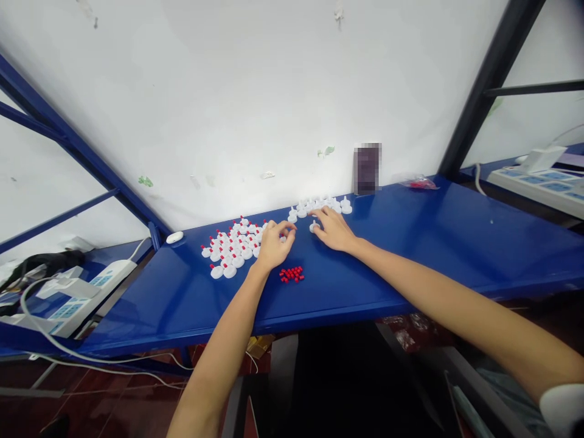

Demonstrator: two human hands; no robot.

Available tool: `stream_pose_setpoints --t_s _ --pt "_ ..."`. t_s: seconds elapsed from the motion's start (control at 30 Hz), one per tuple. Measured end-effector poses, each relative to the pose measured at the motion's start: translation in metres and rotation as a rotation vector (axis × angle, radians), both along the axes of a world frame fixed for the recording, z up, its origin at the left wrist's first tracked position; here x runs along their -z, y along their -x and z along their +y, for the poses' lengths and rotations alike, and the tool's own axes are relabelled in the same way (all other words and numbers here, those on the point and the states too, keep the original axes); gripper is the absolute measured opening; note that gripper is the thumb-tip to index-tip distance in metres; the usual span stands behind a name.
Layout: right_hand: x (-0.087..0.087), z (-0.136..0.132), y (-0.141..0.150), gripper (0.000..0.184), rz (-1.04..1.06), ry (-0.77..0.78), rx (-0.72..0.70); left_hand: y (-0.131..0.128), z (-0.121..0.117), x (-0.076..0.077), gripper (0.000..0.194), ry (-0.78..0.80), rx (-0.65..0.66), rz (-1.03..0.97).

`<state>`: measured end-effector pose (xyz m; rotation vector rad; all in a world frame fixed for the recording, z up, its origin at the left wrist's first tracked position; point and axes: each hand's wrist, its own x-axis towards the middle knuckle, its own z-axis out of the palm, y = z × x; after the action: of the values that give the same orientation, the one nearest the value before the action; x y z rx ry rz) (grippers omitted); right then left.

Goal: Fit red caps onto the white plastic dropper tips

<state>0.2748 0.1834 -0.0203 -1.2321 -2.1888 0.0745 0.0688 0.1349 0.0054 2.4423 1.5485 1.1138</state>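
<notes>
My left hand (275, 244) is closed, with thumb and fingers curled together at the right edge of a group of white nozzle caps with red tips (235, 246). A bit of white shows in the gap of its fingers; what the fingertips hold is too small to make out. My right hand (335, 230) has thumb and fingers around an upright white nozzle cap (314, 227) without a red tip. Behind it stand several more plain white nozzle caps (302, 210), partly hidden by the hand. Small red tips (292, 275) lie in a loose pile nearer the front edge.
The blue table (387, 267) meets a white wall. A white oval case (174, 237) lies at its left end. A dark pixelated rectangle (367, 169) leans at the back, beside a clear bag with red pieces (420, 182). Power strips (91, 292) and cables lie on the left.
</notes>
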Motion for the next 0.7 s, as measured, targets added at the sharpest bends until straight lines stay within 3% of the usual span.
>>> stream_pose_setpoints --t_s 0.2,0.57,0.7 --pt "0.0019 0.0031 -0.0035 0.034 -0.031 0.156 0.007 -0.0036 -0.0059 -0.0056 0.025 0.173 0.121 -0.016" --pt "-0.0009 -0.0012 -0.0044 0.026 -0.083 0.167 -0.011 0.0007 -0.0062 -0.0075 0.024 0.487 0.354 0.014" --pt "-0.0026 -0.0027 -0.0041 0.026 -0.092 0.161 -0.018 -0.0011 -0.0068 -0.0055 0.018 0.641 0.374 0.065"
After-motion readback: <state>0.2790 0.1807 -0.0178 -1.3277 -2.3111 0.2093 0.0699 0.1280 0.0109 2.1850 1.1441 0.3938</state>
